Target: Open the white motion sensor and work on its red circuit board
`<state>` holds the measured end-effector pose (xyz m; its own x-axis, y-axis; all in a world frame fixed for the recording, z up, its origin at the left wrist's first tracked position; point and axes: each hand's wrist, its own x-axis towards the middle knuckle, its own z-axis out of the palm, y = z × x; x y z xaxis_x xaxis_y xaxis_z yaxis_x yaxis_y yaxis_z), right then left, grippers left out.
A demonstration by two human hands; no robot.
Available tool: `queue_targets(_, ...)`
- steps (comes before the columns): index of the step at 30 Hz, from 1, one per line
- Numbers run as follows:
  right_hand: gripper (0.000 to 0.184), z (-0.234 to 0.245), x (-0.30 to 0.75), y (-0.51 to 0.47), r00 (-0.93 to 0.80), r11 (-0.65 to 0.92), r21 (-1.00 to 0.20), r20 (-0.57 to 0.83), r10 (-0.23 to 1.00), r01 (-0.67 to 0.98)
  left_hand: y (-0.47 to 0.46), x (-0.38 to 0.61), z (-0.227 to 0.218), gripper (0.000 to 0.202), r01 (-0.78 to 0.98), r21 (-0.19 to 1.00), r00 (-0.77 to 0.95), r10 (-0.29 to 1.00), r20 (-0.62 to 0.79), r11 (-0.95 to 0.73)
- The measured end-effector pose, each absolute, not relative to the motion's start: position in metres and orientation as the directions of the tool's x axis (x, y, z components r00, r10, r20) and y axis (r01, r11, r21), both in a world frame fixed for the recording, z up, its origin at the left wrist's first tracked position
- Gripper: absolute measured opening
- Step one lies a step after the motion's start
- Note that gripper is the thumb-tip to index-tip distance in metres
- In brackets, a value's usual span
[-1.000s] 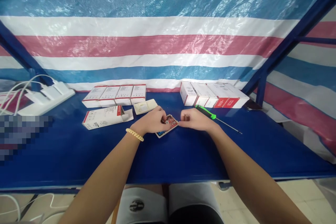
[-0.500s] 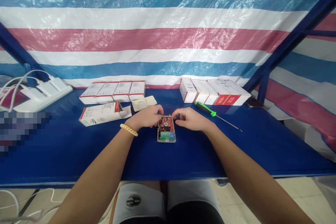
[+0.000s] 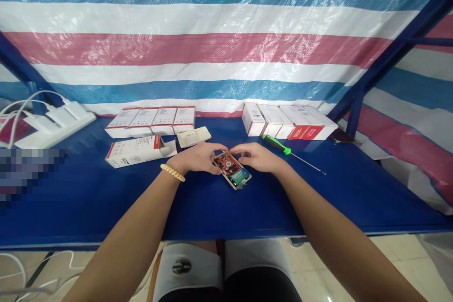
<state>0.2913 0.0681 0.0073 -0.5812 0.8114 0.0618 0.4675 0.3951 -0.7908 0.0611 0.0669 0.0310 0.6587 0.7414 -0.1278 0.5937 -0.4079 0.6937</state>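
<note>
An opened device [image 3: 231, 169] with a pale case, a red circuit board and a green and blue battery lies turned at a slant on the table. My left hand [image 3: 202, 157] grips its far left corner, thumb along the left edge and fingers over the far end. Around the far right corner are the curled fingers of my right hand [image 3: 257, 156], touching the case edge. Just beyond my left hand rests a cream cover [image 3: 193, 137]. Right of my right hand lies a screwdriver [image 3: 283, 147] with a green and black handle.
An opened white box [image 3: 133, 152] lies on the blue table [image 3: 198, 212] at left. Rows of closed boxes [image 3: 152, 120] and more boxes [image 3: 288, 121] stand at the back. A power strip [image 3: 56, 130] with plugged chargers sits far left. Behind hangs a striped tarp [image 3: 219, 52].
The device has turned from straight to slanted, its near end swinging to the right. My fingers have closed in on its far corners.
</note>
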Motion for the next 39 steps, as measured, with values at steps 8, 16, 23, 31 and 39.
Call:
queue_targets(8,0.026,0.008,0.296,0.067,-0.579,0.352,-0.835,0.051,0.814,0.422,0.068,0.061,0.033,0.052,0.687,0.51,0.634,0.77,-0.072,-0.517)
queue_targets(16,0.047,0.012,0.301,0.065,-0.523,0.426,-0.733,0.113,0.845,0.53,0.064,0.071,0.026,0.06,0.798,0.326,0.534,0.846,0.01,-0.507)
queue_targets(23,0.051,0.019,0.307,0.064,-0.565,0.533,-0.568,0.139,0.813,0.627,0.065,0.07,0.019,0.067,0.765,0.322,0.561,0.823,0.095,-0.558)
queue_targets(31,0.043,0.022,0.304,0.064,-0.578,0.558,-0.479,0.123,0.807,0.678,0.068,0.076,0.01,0.06,0.696,0.314,0.643,0.755,0.128,-0.646)
queue_targets(39,0.049,0.023,0.3,0.058,-0.452,0.458,-0.588,0.169,0.876,0.667,0.069,0.078,0.01,0.06,0.76,0.306,0.57,0.814,0.111,-0.573)
